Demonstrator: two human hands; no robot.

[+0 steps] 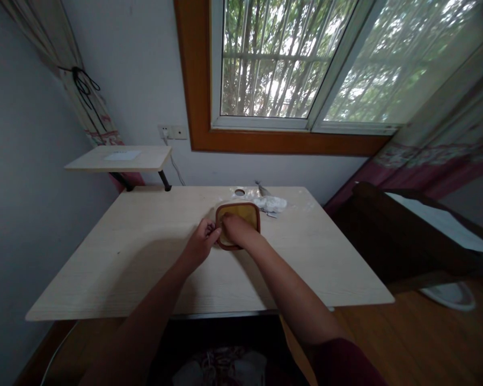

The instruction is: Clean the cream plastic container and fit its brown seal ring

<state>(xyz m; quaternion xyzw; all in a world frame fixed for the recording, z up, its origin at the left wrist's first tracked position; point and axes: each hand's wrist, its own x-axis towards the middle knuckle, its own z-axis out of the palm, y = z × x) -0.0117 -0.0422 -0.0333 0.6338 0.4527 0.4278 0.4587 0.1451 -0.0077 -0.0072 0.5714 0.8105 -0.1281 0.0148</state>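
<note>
At the upper left, a cream patterned curtain (62, 56) is tied back with a black cord (82, 83). Below it, a pale wooden shelf (92, 160) on black supports carries a white sheet of paper (123, 155), and a white wall socket (171, 132) sits just to the right, above the shelf. A broad pale wood-grain table (116, 262) fills the lower middle of the frame.

At its centre, the left hand (200, 244) is half closed, its fingertips bunched against the left rim of a rounded-square container with a brown rim and yellow top (241, 214). Whether it has a firm hold there, I cannot tell. The right hand (237, 229) reaches across from the lower right, its fingers bent down over the yellow top, which hides their tips, so its grip is also unclear.

The hands are working together at the container's left side, and any next move calls for steady purchase on that rim.

Just beyond the container lie a crumpled white wad of plastic or tissue (270, 203), a small round ring (240, 192) and a thin metal piece (263, 188). Above, a brown-framed window (265, 64) shows trees, and at the right stand a pink-banded curtain (434, 161) and a dark wooden bed frame (402, 236)
</note>
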